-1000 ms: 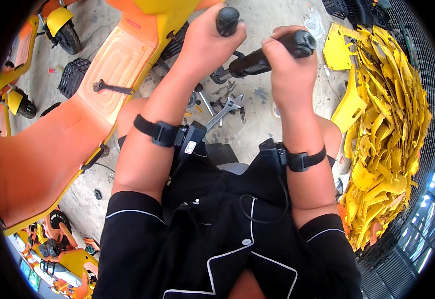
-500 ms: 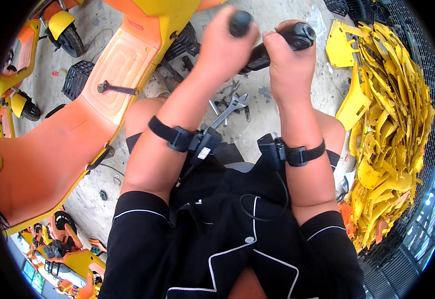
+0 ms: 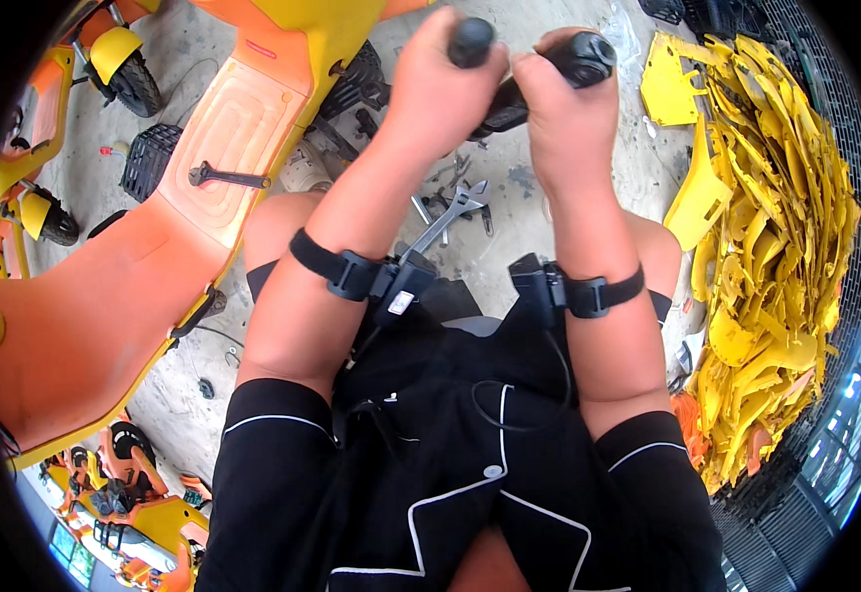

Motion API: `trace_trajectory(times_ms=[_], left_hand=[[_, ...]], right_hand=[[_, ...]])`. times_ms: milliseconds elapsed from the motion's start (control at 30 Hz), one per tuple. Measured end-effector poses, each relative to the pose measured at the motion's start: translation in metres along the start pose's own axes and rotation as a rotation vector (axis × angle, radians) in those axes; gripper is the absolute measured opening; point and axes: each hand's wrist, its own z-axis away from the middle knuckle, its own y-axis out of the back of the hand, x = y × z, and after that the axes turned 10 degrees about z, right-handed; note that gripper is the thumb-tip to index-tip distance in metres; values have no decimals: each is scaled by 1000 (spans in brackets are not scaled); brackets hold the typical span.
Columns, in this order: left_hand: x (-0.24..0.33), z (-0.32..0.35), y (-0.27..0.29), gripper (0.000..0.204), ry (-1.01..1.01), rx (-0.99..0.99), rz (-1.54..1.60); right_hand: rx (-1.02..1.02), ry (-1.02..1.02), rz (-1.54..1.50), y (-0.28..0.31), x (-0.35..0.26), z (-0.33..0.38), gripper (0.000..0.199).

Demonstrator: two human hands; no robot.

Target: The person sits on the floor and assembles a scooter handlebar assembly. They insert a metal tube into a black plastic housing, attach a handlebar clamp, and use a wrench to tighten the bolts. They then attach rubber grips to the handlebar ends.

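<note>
My left hand (image 3: 440,84) is closed round a black cylindrical grip (image 3: 471,42), whose round end sticks out past the thumb. Close beside it, my right hand (image 3: 573,118) grips a thicker black part with a ring-shaped end (image 3: 588,59). Between the two hands runs a black piece (image 3: 505,107); whether it joins both held ends I cannot tell. Below the hands, a large silver adjustable wrench (image 3: 450,217) stands out among small dark tools (image 3: 437,202) on the floor. Another adjustable wrench (image 3: 229,177) lies on the orange footboard at the left.
An orange and yellow scooter body (image 3: 105,296) fills the left side. Beyond it stand scooters with yellow mudguards (image 3: 112,51) and a black basket (image 3: 150,161). At the right rises a tall pile of yellow plastic panels (image 3: 771,227). More scooters (image 3: 124,503) show at the lower left.
Both hands have shifted slightly up and to the left in the picture, still gripping the black parts. The surrounding things have shifted slightly too; none has visibly been moved.
</note>
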Motion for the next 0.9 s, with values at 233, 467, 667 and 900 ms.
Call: trace_trajectory(times_ms=[233,467,667,900], left_hand=[[0,-7,4,25,63,8,66],[30,-9,9,22,198,-13,48],[34,-5,8,20,199,23,36],[31,-7,18,42,9,-47,115]], right_hand=[[-26,64,-39,-8,8,-4,17],[90,23,-46,-14,11,-2,19],[170,25,-101,-25,10,2,19],[-442,-48,-220,11,-1,-16,21]])
